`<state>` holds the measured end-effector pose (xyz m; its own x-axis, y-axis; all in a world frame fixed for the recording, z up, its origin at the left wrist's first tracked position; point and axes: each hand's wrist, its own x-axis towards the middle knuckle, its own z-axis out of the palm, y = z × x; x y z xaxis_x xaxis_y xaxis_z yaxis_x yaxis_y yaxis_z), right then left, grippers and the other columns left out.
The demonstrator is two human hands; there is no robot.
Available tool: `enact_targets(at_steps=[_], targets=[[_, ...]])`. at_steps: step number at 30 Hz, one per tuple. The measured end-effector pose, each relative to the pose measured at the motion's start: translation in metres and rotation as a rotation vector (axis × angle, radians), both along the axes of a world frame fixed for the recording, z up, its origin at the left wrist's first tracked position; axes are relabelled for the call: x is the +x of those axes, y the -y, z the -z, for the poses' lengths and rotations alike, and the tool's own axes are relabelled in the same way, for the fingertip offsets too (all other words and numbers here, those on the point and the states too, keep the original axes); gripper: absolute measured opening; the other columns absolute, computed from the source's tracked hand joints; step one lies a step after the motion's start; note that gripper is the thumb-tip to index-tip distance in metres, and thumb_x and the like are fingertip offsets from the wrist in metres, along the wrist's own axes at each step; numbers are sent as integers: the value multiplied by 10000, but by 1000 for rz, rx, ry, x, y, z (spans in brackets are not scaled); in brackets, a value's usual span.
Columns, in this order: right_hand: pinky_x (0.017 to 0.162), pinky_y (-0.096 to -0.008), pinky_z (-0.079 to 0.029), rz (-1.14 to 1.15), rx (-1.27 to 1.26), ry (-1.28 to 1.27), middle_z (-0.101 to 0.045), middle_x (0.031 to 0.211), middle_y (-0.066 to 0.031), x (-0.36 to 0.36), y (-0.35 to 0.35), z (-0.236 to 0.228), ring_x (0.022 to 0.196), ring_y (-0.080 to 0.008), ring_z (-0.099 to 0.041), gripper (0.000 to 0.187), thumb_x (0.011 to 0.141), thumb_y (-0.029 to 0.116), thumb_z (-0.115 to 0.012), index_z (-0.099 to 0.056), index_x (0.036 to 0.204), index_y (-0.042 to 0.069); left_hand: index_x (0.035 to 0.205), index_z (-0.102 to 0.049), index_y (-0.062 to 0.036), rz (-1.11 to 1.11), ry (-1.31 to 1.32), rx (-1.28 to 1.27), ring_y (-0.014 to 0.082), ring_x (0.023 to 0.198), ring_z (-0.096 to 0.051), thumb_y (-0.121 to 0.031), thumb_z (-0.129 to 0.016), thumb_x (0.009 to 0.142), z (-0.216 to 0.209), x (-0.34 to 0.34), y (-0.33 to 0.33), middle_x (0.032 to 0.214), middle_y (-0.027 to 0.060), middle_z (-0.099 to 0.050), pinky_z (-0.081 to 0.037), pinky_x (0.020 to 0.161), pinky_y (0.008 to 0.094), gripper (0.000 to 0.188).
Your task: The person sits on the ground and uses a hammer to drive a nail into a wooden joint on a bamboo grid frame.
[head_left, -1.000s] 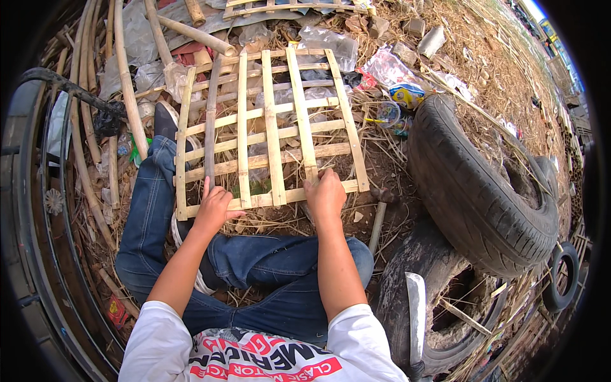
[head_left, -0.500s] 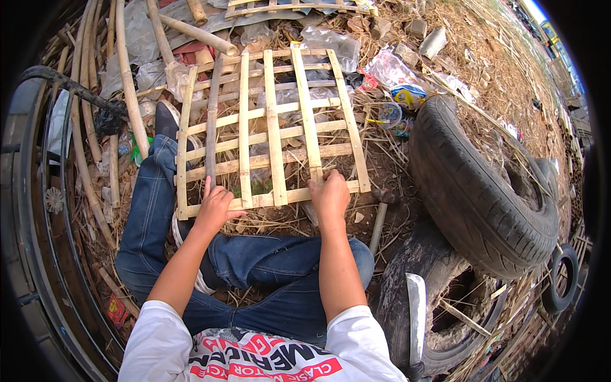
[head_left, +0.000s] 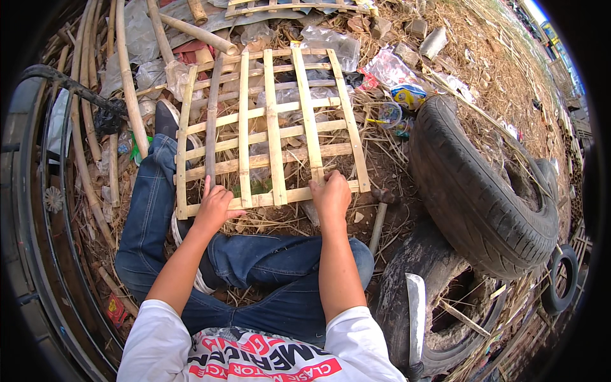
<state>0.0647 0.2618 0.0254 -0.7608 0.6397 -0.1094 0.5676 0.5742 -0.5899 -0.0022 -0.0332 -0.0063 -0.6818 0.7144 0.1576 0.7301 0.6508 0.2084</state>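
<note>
A lattice panel of split bamboo slats [head_left: 274, 140] lies in front of my bent legs, its near edge toward me. One lengthwise slat is greyer than the pale others. My left hand [head_left: 215, 207] grips the near crosspiece beside that grey slat, index finger along it and thumb stretched to the right. Closer to the panel's right corner, my right hand [head_left: 331, 196] is closed round the near edge where a slat crosses it. Just right of that hand rests a hammer [head_left: 378, 224], its head by the corner.
A worn tyre [head_left: 474, 191] leans at the right over a wooden stump [head_left: 407, 280]. A machete blade [head_left: 415, 312] stands near my right side. Bamboo poles [head_left: 130, 89] and a metal frame [head_left: 48, 210] line the left. Another lattice [head_left: 286, 9] lies beyond, among plastic litter [head_left: 391, 67].
</note>
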Motion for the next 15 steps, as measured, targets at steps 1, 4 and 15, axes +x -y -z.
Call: enact_targets(at_steps=[1,4,15], targets=[[757,-473,-520,-2,5,0,-647,943,-177,0,0,1,853,-388,-651,346,714,211,-814,-617,912,6,843,-614,6,1,0,1,272,950,-577,-462,-789,647,1,0,1,822,120,-599,-187,1167,583,537],[758,-468,-523,0,13,10,-646,945,-174,0,1,1,852,-386,-653,347,715,214,-815,-616,912,8,841,-613,5,2,-4,5,274,951,-578,-461,-791,644,0,0,1,827,122,-603,-188,1167,580,536],[776,-463,-522,10,-18,21,-644,959,-175,-1,0,-1,884,-379,-648,352,714,215,-818,-618,916,7,850,-615,14,-9,26,-10,283,965,-581,-453,-796,649,-4,0,-1,832,131,-611,-205,1161,577,540]])
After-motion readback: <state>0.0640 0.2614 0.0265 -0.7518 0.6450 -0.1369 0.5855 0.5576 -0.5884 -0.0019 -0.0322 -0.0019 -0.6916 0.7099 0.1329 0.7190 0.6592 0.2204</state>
